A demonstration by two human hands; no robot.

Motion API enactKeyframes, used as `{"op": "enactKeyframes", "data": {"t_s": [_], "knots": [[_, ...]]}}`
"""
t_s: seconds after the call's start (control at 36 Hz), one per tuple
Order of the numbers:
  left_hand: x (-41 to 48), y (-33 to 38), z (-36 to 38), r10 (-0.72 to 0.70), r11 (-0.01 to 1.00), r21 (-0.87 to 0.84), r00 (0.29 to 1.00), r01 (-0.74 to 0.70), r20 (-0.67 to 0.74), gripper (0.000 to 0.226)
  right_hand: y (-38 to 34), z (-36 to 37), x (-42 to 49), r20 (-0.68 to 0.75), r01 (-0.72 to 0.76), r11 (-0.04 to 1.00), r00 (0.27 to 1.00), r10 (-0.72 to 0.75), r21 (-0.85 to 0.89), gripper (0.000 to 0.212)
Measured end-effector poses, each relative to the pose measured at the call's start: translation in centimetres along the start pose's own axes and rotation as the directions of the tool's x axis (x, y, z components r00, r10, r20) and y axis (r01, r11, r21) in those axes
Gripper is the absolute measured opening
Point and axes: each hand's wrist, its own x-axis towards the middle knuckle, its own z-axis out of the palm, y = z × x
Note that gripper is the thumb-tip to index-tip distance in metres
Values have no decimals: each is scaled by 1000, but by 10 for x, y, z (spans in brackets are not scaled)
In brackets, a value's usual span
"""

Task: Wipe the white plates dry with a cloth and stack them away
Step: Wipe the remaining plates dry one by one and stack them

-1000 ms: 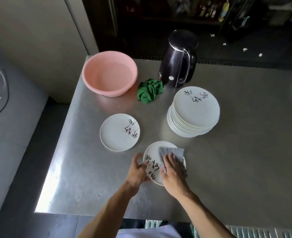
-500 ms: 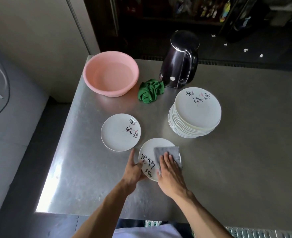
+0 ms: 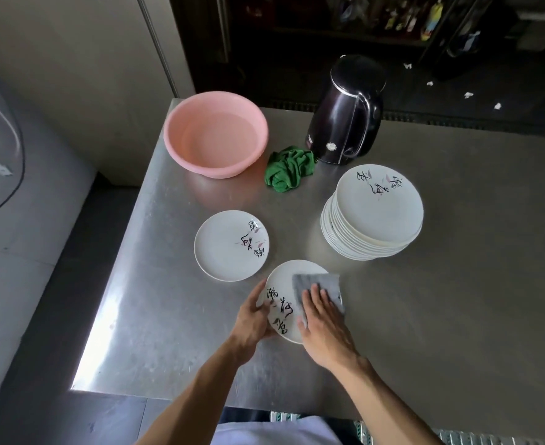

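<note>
left hand [image 3: 251, 319] grips the plate [image 3: 284, 277] at its left rim: thumb on the top face next to the black lettering, fingers curled under the edge. Plate sits low over the steel table [image 3: 457, 300], between my two hands; can't tell if it's lifted or resting

right hand [image 3: 324, 329] is flat, fingers straight and slightly spread, pressing the grey cloth [image 3: 316, 281] onto the right half of that plate. Cloth sticks out ahead of the fingertips and hangs a bit over the plate's right edge

second plate [image 3: 229, 248] lies face up just ahead of the left hand, near the held plate but not touching it

stack of plates [image 3: 373, 213] is ahead and to the right of the right hand, well apart from it, top plate face up, pile leaning slightly

further out past both hands: green rag [image 3: 290, 168] bunched up, pink basin [image 3: 172, 146] to its left, black kettle [image 3: 345, 117] touching or just beside the rag on its right
</note>
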Motion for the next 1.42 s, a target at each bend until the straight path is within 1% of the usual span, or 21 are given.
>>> {"op": "enactKeyframes", "data": {"t_s": [0.06, 0.11, 0.22, 0.31, 0.36, 0.44, 0.5, 0.56, 0.67, 0.72, 0.78, 0.86, 0.94, 1.0, 1.06, 1.14, 1.17, 1.22, 1.31, 1.36, 1.42], "knots": [[-2, -1, 3, 4, 1000, 7, 1000, -4, 13, 51, -9, -8, 20, -1, -125, 989, 992, 125, 83, 63], [-2, -3, 5, 3, 1000, 11, 1000, -3, 28, 53, -20, -10, 33, -22, -122, 982, 992, 126, 145, 61], [-1, -1, 5, -4, 998, 68, 998, -1, 70, 66, -32, 1, 27, -51, 184, 953, 983, -177, 239, 59], [-2, 3, 5, 4, 997, 77, 998, -10, 70, 61, -14, 6, 22, -76, 282, 949, 959, -274, 143, 60], [-2, 4, 4, 11, 999, 35, 999, -13, 52, 53, 3, 8, 23, -86, 172, 985, 982, -169, 31, 62], [0, 2, 2, 22, 1000, 6, 999, -22, 37, 50, 12, 9, 24, -100, -72, 997, 992, 72, -2, 66], [0, 0, 4, 38, 999, 19, 998, -39, 55, 50, 8, 8, 24, -78, -97, 995, 992, 100, 32, 66], [-1, -1, 6, 36, 998, 40, 997, -39, 75, 51, 1, 7, 22, -52, -27, 997, 998, 31, 77, 65], [-2, -1, 7, 8, 997, 78, 993, -18, 119, 64, -12, 7, 16, -40, 271, 959, 962, -268, 82, 63], [-2, -3, 6, 25, 998, 54, 992, -32, 125, 59, -7, 5, 18, -37, 333, 940, 943, -331, 69, 65], [-2, -7, 4, 37, 999, -8, 996, -36, 85, 49, 1, 3, 22, -30, 277, 961, 960, -277, -4, 64], [1, -15, 3, 28, 993, -110, 999, -30, -23, 48, 5, -2, 28, -55, 0, 999, 998, -2, -37, 63], [-1, -18, 7, 35, 992, -119, 997, -42, -64, 44, -9, -8, 34, -37, -140, 980, 989, 146, 141, 59], [0, -19, 10, 34, 995, -93, 997, -41, -75, 41, -21, -9, 32, -11, -87, 916, 995, 99, 391, 55], [1, -19, 12, 54, 997, -50, 996, -57, -72, 31, -27, -9, 23, -39, 57, 836, 998, -43, 546, 53], [0, -18, 14, 75, 997, -30, 997, -75, -12, 29, -18, -7, 17, -74, 241, 900, 970, -230, 363, 51], [-1, -18, 13, 77, 996, -41, 997, -77, 5, 32, -13, -6, 20, -65, 243, 932, 970, -234, 268, 51], [-3, -20, 10, 69, 995, -73, 997, -67, 20, 41, -5, -8, 25, -36, 113, 984, 993, -109, 135, 53], [-4, -22, 6, 52, 996, -78, 998, -49, 45, 60, -5, -15, 31, 37, -124, 985, 992, 120, 123, 57], [-5, -17, 7, 89, 996, -25, 991, -87, 104, 68, -10, -15, 28, 54, -109, 978, 993, 101, 177, 56], [-8, -12, 8, 118, 992, 29, 984, -124, 136, 70, -18, -13, 19, 33, 6, 948, 999, -17, 317, 53]]}}
